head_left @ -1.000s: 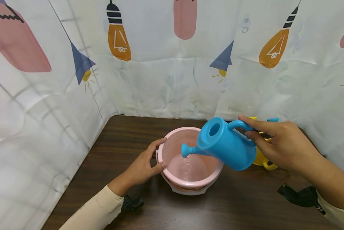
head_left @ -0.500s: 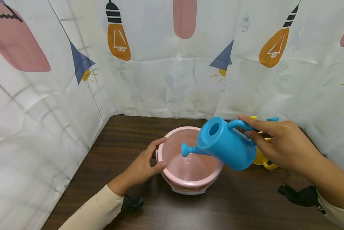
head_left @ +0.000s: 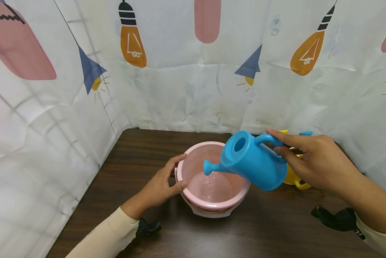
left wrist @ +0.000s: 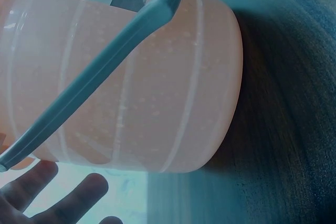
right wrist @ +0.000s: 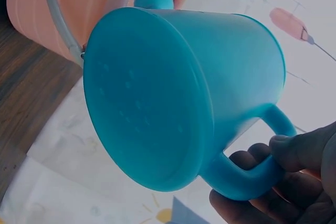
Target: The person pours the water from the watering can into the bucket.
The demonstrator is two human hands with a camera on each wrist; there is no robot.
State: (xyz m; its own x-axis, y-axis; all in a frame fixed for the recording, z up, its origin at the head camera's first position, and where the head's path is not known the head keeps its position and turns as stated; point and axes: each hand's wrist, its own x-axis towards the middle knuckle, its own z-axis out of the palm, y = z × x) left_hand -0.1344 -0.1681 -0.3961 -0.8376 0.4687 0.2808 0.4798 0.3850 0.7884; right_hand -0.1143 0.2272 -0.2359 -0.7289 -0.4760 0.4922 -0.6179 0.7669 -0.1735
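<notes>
A pink bucket [head_left: 215, 206] stands upright on the dark wooden table, with a little water [head_left: 210, 190] rippling at its bottom. My left hand [head_left: 160, 184] holds the bucket's left rim, thumb and index finger on the edge; the left wrist view shows other fingers [left wrist: 79, 198] spread beside the bucket wall. My right hand [head_left: 319, 161] grips the handle of a blue watering can [head_left: 257, 165], fingers curled round it in the right wrist view. The can is tilted left, its spout head [head_left: 209, 167] over the bucket's opening. No distinct stream can be made out.
Behind the right hand, a yellow object with a handle [head_left: 301, 184] and a blue tip [head_left: 306, 133] is partly hidden. A pale handle [left wrist: 100, 77] hangs along the bucket's side. Printed white sheeting [head_left: 180, 89] encloses the table's back and left.
Both hands, the watering can and the bucket stay almost in place. The ripples on the water at the bottom of the bucket vary between frames.
</notes>
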